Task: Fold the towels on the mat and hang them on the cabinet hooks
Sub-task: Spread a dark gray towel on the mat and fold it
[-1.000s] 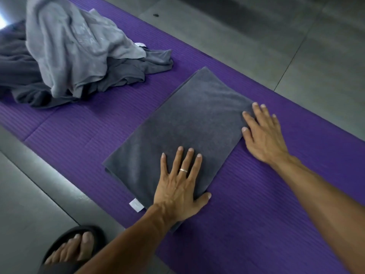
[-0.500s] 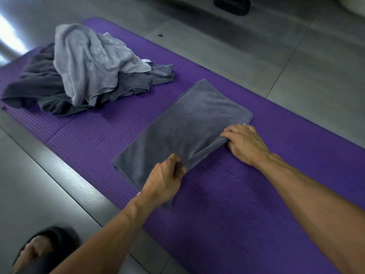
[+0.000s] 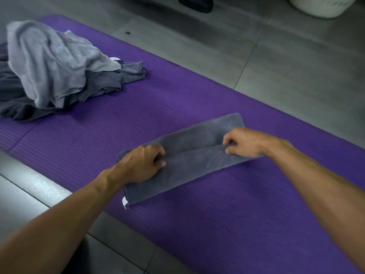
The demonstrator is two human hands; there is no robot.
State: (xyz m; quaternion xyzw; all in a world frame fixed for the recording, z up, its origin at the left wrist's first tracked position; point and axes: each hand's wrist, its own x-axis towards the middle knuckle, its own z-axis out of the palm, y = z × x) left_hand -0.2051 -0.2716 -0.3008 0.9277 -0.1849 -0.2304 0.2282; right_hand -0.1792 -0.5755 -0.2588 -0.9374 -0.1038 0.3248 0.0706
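Note:
A dark grey towel (image 3: pixel 189 161) lies on the purple mat (image 3: pixel 237 214) as a long narrow band, its near edge turned over onto the middle. My left hand (image 3: pixel 144 165) pinches that turned edge at the band's left end. At the right end my right hand (image 3: pixel 246 143) pinches the same edge. A small white label (image 3: pixel 124 201) sticks out at the towel's near left corner. Further left on the mat sits a heap of unfolded towels (image 3: pixel 55 68), light grey on top of darker grey. No cabinet or hooks are in view.
Grey floor tiles (image 3: pixel 296 56) surround the mat. A black object (image 3: pixel 197 3) and a white basket (image 3: pixel 324 5) stand at the top edge of the view, beyond the mat.
My hands went from lying flat on the towel to pinching its near edge. They have carried that edge away from me over the towel, so the wide rectangle is now a narrow band.

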